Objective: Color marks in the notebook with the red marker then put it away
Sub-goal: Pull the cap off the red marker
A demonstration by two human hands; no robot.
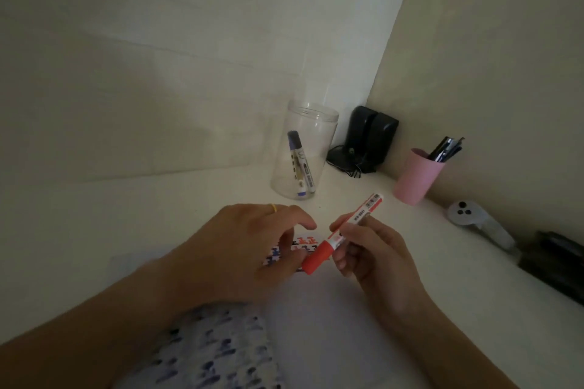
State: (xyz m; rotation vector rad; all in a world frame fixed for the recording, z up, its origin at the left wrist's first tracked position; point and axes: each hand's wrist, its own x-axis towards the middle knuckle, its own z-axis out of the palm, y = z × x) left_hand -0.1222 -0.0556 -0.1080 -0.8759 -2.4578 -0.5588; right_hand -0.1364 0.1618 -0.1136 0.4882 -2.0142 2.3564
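My right hand [371, 253] grips the red marker [339, 237] by its white barrel, tilted, with the red cap on and pointing down-left. My left hand [249, 243] hovers just left of the cap, fingers curled and apart, holding nothing; a yellow ring sits on one finger. Under both hands lies the notebook [331, 309], a white page with red, blue and black marks [305, 241] showing between my fingers. A clear plastic jar [303, 148] stands behind, open at the top, with a blue marker [297, 164] and another marker inside.
A pink cup [417, 175] with dark pens stands at the right by the wall. Black speakers [366, 139] fill the corner. A white controller [474, 218] and a dark flat object [556, 265] lie along the right wall. Patterned fabric [218, 350] covers my lap.
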